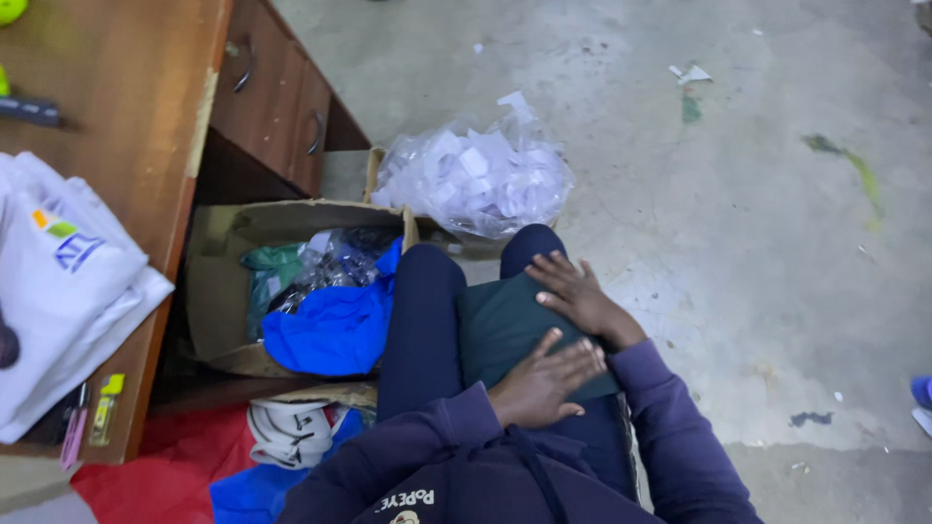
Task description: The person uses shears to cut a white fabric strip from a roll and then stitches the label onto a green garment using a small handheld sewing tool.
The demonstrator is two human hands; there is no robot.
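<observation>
Both hands lie flat, fingers spread, left hand (pixel 544 380) and right hand (pixel 581 296) pressing dark green cloth (pixel 505 325) on lap; unpinned, it may slide off toward the floor (pixel 738 213).

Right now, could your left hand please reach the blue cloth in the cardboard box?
Probably yes: the left hand rests flat on the dark green cloth, and the blue cloth lies beside the knee, nothing between.

Left hand (pixel 546 380) and right hand (pixel 580 294) flat, fingers spread, on lap.
</observation>
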